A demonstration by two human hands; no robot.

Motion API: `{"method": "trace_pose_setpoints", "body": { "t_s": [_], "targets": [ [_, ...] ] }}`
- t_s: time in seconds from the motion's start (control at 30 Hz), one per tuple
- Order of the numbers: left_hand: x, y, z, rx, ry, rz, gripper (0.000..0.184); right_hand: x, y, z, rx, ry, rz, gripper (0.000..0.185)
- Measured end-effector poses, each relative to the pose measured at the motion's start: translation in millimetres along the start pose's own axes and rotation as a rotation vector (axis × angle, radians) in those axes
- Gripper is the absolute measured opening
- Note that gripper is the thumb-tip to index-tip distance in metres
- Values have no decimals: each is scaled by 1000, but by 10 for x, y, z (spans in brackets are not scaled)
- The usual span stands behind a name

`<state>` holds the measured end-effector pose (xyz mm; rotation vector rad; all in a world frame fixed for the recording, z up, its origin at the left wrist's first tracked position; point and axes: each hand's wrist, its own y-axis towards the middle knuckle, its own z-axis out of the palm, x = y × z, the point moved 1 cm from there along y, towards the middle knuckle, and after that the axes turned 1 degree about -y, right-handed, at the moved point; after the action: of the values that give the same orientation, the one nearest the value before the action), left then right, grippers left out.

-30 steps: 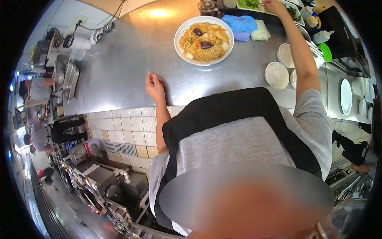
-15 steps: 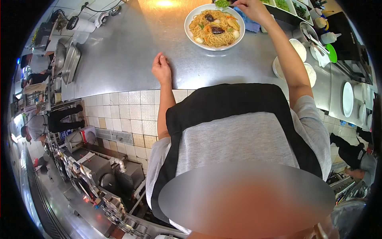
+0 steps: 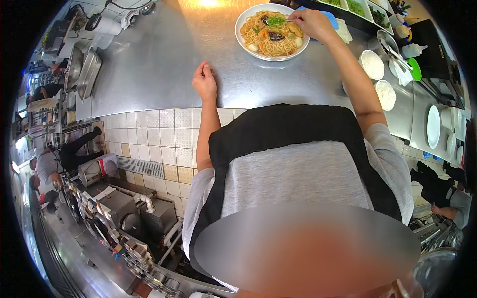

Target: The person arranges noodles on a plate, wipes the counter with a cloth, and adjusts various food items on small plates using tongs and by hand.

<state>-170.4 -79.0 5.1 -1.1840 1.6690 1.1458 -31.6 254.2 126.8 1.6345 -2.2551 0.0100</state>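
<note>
Right hand (image 3: pixel 314 26) is pinching a metal utensil (image 3: pixel 286 20) over noodles (image 3: pixel 262 43).
Its long axis is running sideways, tip pointing left at greens (image 3: pixel 275 21); left hand (image 3: pixel 204 84) is resting, fingers curled together.

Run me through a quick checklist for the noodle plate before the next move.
1. Right hand gripping the utensil: ok, fingers pinched on it.
2. Greens positioned above or on the noodles: ok.
3. Greens released from the utensil: cannot tell.
4. Plate sitting flat on the counter: ok.
5. Left hand away from the plate: ok.
6. Left hand empty: cannot tell, fingers curled.
</note>
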Motion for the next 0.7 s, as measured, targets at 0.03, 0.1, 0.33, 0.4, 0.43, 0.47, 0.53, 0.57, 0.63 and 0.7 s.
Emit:
{"method": "trace_pose_setpoints", "body": {
  "t_s": [0.03,0.1,0.33,0.4,0.43,0.47,0.53,0.57,0.63,0.7],
  "targets": [
    [-1,1,5,-4,-4,7,21,21,38,28,-35,40,26,21],
    [-13,-1,23,-10,-7,8,21,80,126,70,-100,116,70,20],
    [-38,-20,0,-8,1,-15,21,106,163,139,-118,49,21,20],
    [-17,-6,16,-12,-13,-7,21,-2,106,12,-181,62,0,20],
    [5,-3,14,-11,-11,0,21,-1,67,-61,-136,27,-3,19],
    [28,6,13,-8,-10,8,21,10,3,-137,-91,-7,-5,19],
    [32,17,10,-3,-1,8,21,26,-102,-204,-64,-49,-62,18],
    [37,8,20,-3,2,7,21,25,-138,-206,-81,-57,-123,18],
    [29,-8,15,-2,-12,5,21,7,-167,-179,-136,-16,-195,18],
    [-8,-22,10,5,-7,-8,21,-70,-128,-190,-218,65,-224,18]
  ]
}}
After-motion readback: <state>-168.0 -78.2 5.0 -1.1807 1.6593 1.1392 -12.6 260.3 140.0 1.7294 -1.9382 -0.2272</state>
